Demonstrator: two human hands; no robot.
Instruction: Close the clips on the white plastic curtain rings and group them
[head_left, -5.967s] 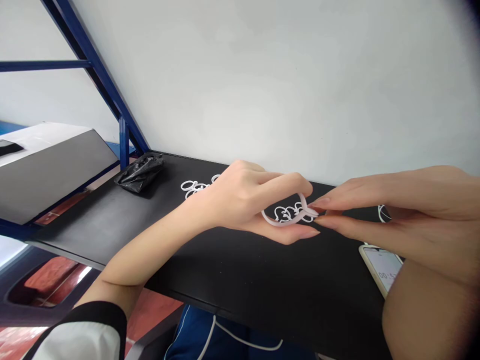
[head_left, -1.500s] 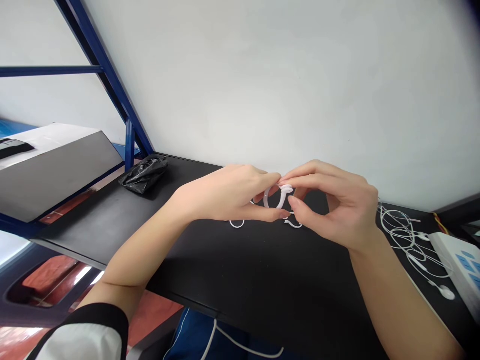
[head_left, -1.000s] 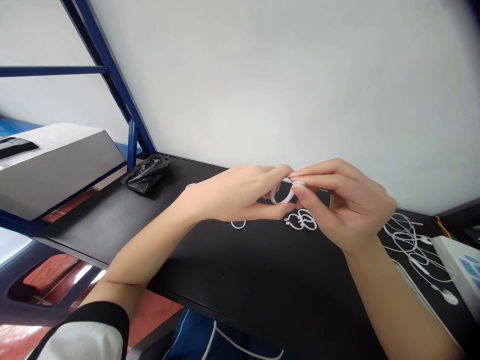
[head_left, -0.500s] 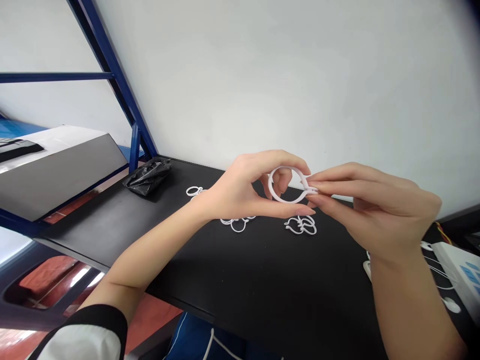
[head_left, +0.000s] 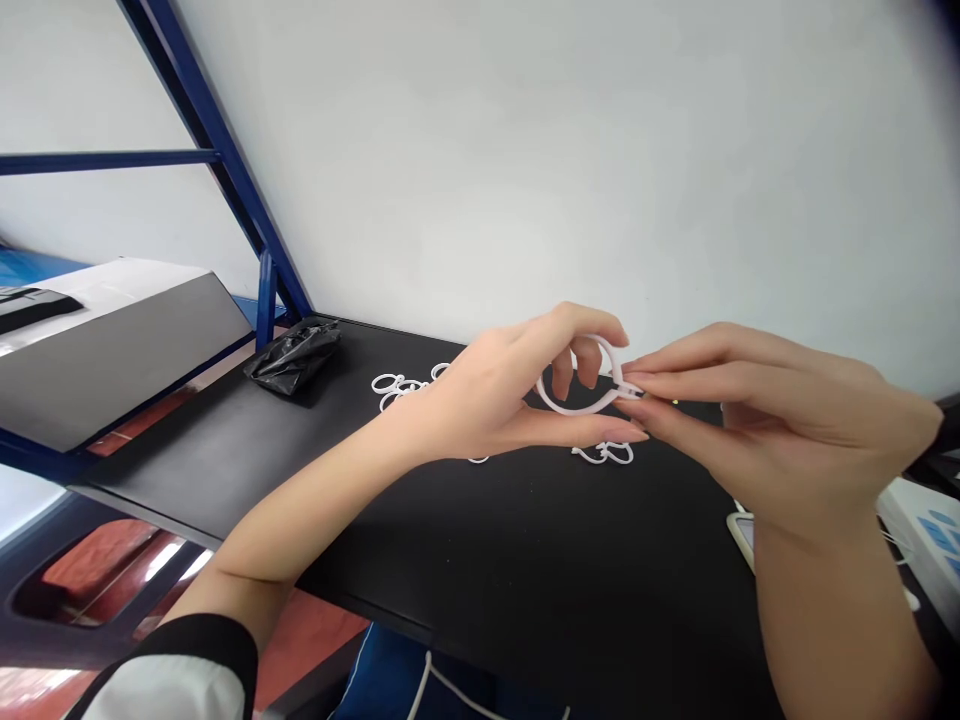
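Observation:
A white plastic ring (head_left: pixel 577 410) with a small two-pronged tab is held up above the black table (head_left: pixel 480 560). My left hand (head_left: pixel 510 385) curls around the ring, thumb below it and index finger above. Its other fingers bend into the ring's opening. My right hand (head_left: pixel 787 420) pinches the tab between thumb and fingertips, and the prongs look close together. More white rings (head_left: pixel 411 385) lie on the table behind my left forearm. Beneath the held ring sit a few others (head_left: pixel 600 455).
A crumpled black plastic bag (head_left: pixel 295 355) lies at the table's back left, near a blue metal frame (head_left: pixel 266 300). At right are a phone (head_left: pixel 741 535), partly behind my right wrist, and a white box (head_left: pixel 926 525). A pale wall rises behind.
Both hands and the ring have shifted slightly right and down. My left index finger has lifted off the tab side, and more fingers now reach into the ring.

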